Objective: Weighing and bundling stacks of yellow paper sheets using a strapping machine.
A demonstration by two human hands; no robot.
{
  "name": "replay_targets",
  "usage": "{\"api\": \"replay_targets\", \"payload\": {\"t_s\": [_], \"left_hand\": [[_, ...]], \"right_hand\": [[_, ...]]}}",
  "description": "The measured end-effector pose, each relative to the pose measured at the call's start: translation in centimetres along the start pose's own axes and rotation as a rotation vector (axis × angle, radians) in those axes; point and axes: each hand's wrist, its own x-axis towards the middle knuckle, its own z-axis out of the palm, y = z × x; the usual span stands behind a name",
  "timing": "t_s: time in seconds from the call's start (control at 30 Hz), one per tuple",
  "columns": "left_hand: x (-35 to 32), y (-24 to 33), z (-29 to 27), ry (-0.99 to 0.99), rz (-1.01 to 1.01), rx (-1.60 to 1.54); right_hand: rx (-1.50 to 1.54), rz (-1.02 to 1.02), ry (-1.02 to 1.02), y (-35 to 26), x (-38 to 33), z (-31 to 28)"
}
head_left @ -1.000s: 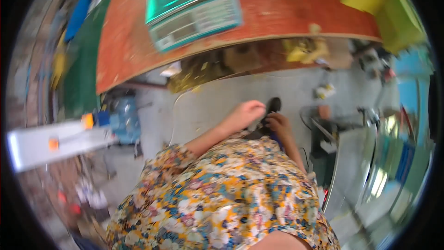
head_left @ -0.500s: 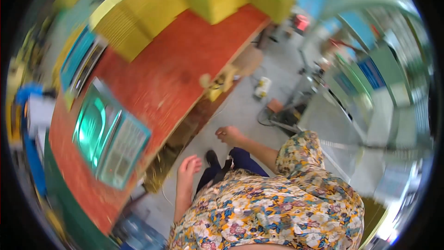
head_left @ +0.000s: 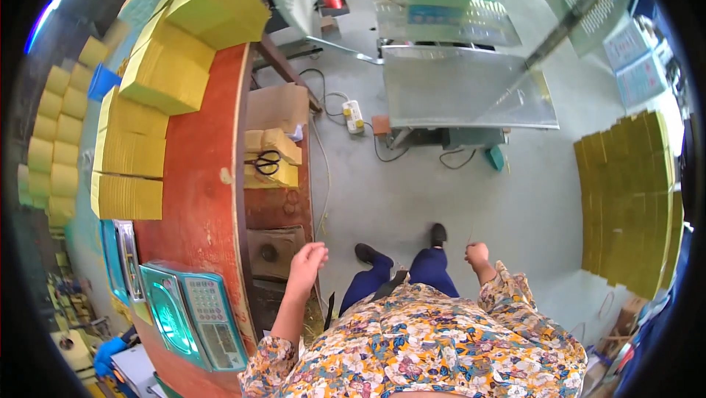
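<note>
My left hand (head_left: 307, 263) hangs in front of me, beside the open shelf of the red table (head_left: 187, 170). Its fingers are curled together and nothing shows in them. Farther right, over the grey floor, is my right hand (head_left: 477, 254), closed. A faint thin line rises by its fingertips; what it holds, if anything, is too small to make out. Neither hand touches the table. On the table's near end lies a teal weighing scale (head_left: 195, 317) with a green-lit pan. Black-handled scissors (head_left: 267, 163) rest on yellow paper (head_left: 283, 146) on the shelf below the tabletop.
Yellow paper stacks (head_left: 165, 70) line the table's far left side. A tall yellow stack (head_left: 625, 203) stands at the right. Ahead is a machine with a sloping metal plate (head_left: 463, 87). A white power strip (head_left: 353, 116) and cables lie on the floor.
My view has swung right, so the table now runs along my left and the machine stands ahead. My right hand has moved farther from my left one.
</note>
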Motion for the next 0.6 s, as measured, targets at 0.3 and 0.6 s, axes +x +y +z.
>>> {"api": "replay_targets", "payload": {"t_s": [0.3,0.6], "left_hand": [[1.2,-0.6,20.7,-0.182,0.021,0.314],[1.0,-8.9,34.5,-0.390,-0.161,1.156]], "right_hand": [[0.032,-0.307,0.084,7.4,-3.7,-4.7],[0.840,0.358,0.022,28.5,5.1,-25.4]]}}
